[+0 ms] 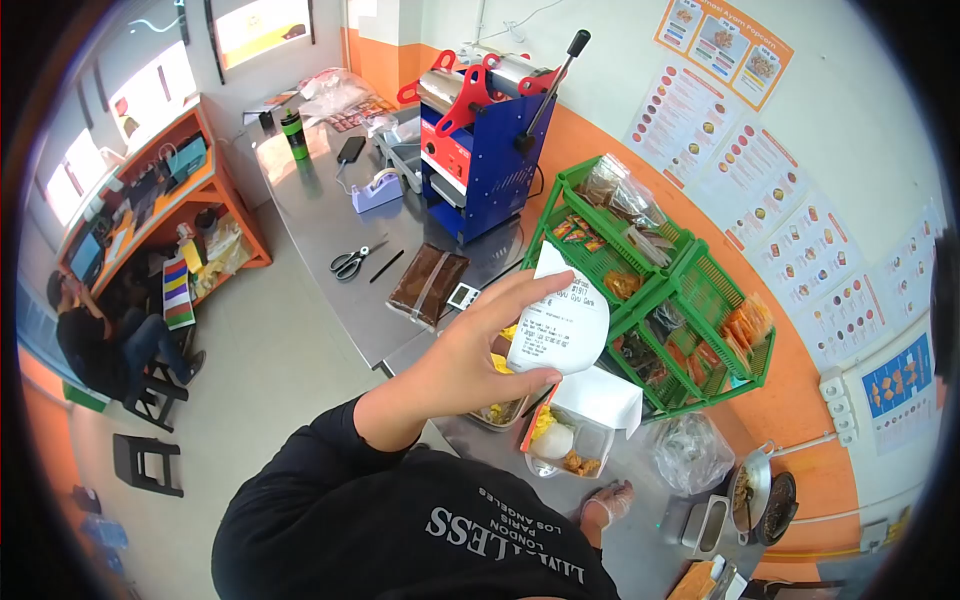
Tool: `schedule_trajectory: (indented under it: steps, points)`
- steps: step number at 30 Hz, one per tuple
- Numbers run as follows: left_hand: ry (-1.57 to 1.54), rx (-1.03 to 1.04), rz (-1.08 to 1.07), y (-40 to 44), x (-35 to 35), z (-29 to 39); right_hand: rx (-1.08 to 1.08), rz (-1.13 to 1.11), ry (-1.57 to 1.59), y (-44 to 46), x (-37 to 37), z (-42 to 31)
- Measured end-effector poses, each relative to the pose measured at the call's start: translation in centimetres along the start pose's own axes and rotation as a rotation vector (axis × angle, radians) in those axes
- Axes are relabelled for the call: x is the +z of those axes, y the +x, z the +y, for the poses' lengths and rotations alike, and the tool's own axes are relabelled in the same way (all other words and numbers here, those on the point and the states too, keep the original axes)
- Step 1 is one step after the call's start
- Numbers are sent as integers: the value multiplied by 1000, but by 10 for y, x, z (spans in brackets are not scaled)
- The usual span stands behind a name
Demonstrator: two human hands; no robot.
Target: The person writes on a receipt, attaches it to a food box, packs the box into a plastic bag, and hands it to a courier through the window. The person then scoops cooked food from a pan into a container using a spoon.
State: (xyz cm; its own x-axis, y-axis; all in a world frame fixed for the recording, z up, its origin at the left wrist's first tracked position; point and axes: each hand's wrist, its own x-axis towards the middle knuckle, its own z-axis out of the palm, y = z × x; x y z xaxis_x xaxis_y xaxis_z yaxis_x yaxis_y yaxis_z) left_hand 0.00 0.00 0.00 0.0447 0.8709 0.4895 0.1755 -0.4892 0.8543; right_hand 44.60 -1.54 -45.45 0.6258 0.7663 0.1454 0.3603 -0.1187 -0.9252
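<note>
My left hand (470, 345) is raised in front of me, closed on a curled white printed receipt (560, 325) between thumb and fingers. Behind and below it sits a takeaway box (590, 435) with its lid up, holding rice, something yellow and fried pieces. A second food container (497, 412) is partly hidden under my left hand. My right hand (608, 503), in a clear plastic glove, rests low by the steel table near the box. Its fingers look loosely stretched out, with nothing visible in them.
A blue sealing machine (480, 150) stands on the steel table (310, 215) beside a tape dispenser (378, 192), scissors (352, 262) and a brown packet (428, 285). Green baskets (690, 320) line the wall. A pan (750, 490) is at right. A person (95, 335) sits at far left.
</note>
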Motion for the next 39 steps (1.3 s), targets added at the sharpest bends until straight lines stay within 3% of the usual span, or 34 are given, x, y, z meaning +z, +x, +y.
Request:
schedule_trajectory:
  steps: [6,8,12,15,17,21,23,25,27,28,30,31,33,39]
  points:
    - [-16,9,1,1,0,2,-23,-25,-100,-4,-2,-14]
    - [-20,5,0,1,0,3,-35,-61,-276,-7,-5,-24]
    - [-26,11,-5,1,0,3,15,-28,-34,-5,-3,-18]
    - [-32,30,0,0,-1,5,-51,-63,-293,-7,-2,-37]
    - [-103,13,-7,-4,-3,9,174,20,244,4,2,-6]
    - [-10,145,40,-12,-15,0,263,106,347,27,0,-5]
    - [-63,-7,73,-21,-22,8,-160,134,-74,23,-10,-41]
    - [-54,-39,157,-32,-25,2,-228,99,-54,15,1,-110]
    - [-135,-2,213,-48,-33,4,-523,51,44,21,20,-137]
    - [-145,-21,241,-55,-38,6,-531,14,58,19,36,-163]
    - [-104,-43,309,-74,-53,7,-1012,-59,373,10,72,-219]
    - [-85,-68,348,-88,-62,11,-1016,-106,408,3,84,-236]
    - [-1,-151,458,-117,-79,23,-893,-416,410,-16,107,-263]
    - [100,-117,791,-218,-151,47,-799,-791,638,-133,214,-302]
